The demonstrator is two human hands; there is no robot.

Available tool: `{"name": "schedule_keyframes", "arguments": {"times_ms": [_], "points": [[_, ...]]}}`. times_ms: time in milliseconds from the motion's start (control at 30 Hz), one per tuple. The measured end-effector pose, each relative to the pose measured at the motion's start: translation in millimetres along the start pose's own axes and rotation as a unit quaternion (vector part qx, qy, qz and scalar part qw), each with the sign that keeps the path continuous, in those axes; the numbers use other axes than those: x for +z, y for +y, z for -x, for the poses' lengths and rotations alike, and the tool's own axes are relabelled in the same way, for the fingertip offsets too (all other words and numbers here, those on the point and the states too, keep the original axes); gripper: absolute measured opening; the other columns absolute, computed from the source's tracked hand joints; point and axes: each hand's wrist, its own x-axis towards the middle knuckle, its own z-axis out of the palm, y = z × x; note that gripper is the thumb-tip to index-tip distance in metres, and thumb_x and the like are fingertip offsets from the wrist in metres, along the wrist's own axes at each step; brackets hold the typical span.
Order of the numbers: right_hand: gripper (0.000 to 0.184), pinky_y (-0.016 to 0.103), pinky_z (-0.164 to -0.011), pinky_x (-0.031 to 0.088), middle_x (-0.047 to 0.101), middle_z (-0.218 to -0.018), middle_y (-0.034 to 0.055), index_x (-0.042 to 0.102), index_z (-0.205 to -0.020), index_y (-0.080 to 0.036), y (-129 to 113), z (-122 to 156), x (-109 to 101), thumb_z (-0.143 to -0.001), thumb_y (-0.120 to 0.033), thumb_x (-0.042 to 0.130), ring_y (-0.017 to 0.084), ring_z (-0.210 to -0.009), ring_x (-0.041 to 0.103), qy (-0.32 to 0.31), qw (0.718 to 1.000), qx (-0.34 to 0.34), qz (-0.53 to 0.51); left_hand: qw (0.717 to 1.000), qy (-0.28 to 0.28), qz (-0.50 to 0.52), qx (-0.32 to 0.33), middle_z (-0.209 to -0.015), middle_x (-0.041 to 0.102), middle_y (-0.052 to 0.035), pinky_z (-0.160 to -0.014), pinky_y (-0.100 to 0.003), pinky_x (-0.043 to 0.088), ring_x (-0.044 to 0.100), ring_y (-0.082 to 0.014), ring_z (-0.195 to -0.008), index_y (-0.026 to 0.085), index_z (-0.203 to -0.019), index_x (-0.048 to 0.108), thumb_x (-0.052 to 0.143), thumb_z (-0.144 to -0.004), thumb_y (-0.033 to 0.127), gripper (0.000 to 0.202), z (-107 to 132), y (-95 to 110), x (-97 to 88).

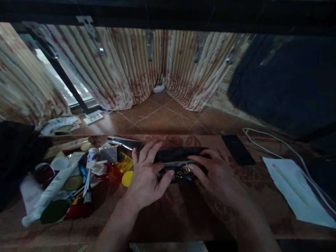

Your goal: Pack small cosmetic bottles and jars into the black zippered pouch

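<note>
A black zippered pouch (181,152) lies on the cloth-covered table between my hands, a gold-coloured ring showing at its front edge. My left hand (147,175) grips its left end with thumb and index finger, the other fingers stretched out. At the right end, my right hand (216,171) pinches the front edge near the metal part, its thumb and fingers on the pouch. What is inside the pouch I cannot make out. Close to my left hand lie a yellow disc (127,178), a yellow packet (125,161) and a dark tube with a silver end (124,142).
A pile of tubes, jars and bottles (60,180) covers the table's left. On the right lie a black phone (238,149), a white cable (296,154) and white paper (291,189) with a pale stick-like thing. Striped curtains (139,70) hang beyond the tiled floor.
</note>
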Motion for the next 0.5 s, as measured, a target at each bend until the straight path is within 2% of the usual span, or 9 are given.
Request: {"name": "schedule_keyframes", "arguments": {"times_ms": [133, 267, 400, 500], "points": [[0.025, 0.055, -0.103, 0.036, 0.064, -0.098, 0.0076, 0.071, -0.107, -0.027, 0, 1, -4, -0.090, -0.041, 0.059, 0.025, -0.100, 0.057, -0.030, 0.996, 0.031, -0.084, 0.998, -0.009, 0.054, 0.006, -0.143, 0.048, -0.0079, -0.111, -0.064, 0.019, 0.034, -0.0349, -0.133, 0.020, -0.077, 0.067, 0.062, -0.082, 0.035, 0.016, 0, 0, -2.3], [0.031, 0.041, -0.091, 0.048, 0.058, -0.108, 0.0072, 0.067, -0.116, -0.029, 3, 4, -9, -0.086, -0.037, 0.064, 0.023, -0.105, 0.055, -0.049, 0.974, 0.060, -0.214, 0.991, -0.002, 0.134, 0.011, -0.139, 0.049, -0.0082, -0.108, -0.052, 0.033, 0.037, -0.0301, -0.130, 0.021, -0.082, 0.061, 0.065, -0.081, 0.030, 0.011, 1, -5, -2.7], [0.034, 0.036, -0.088, 0.050, 0.056, -0.108, 0.0048, 0.065, -0.120, -0.030, 9, 7, -7, -0.085, -0.028, 0.064, 0.020, -0.103, 0.056, -0.049, 0.952, 0.078, -0.293, 0.986, 0.042, 0.164, 0.014, -0.136, 0.051, -0.0073, -0.105, -0.046, 0.036, 0.042, -0.0265, -0.126, 0.021, -0.084, 0.056, 0.064, -0.083, 0.025, 0.009, 1, -9, -1.0], [0.031, 0.037, -0.090, 0.049, 0.056, -0.104, 0.0045, 0.067, -0.115, -0.031, 10, 5, -2, -0.085, -0.025, 0.064, 0.020, -0.102, 0.056, -0.032, 0.956, 0.083, -0.280, 0.984, 0.077, 0.157, 0.018, -0.131, 0.054, -0.0063, -0.104, -0.046, 0.037, 0.045, -0.0251, -0.122, 0.022, -0.081, 0.054, 0.064, -0.084, 0.023, 0.011, 1, -9, 1.5]]}}
